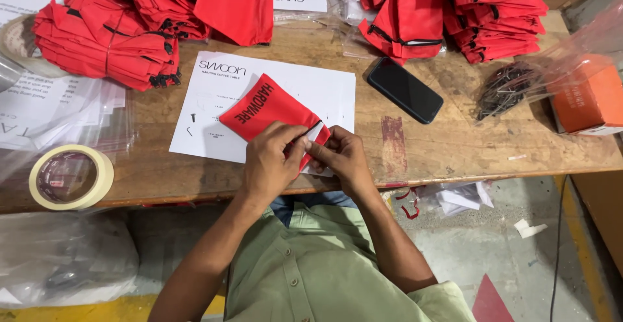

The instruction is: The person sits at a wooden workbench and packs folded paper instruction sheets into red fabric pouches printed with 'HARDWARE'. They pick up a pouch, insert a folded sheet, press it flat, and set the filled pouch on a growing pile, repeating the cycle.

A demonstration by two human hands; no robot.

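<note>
Meeting over the bench edge, left hand point(271, 160) and right hand point(342, 158) have fingers pinched on the red pouch point(269, 108) mouth.

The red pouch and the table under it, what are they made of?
The red pouch in both hands looks like thin matte cloth: it creases softly and has a dark zipper. The table looks like bare, worn wood, with visible grain, scuffs and stains.

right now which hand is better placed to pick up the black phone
Right, probably. The black phone lies on the right hand's side of the table, while the left hand would have to cross over. Both hands are pinching the red pouch.
</note>
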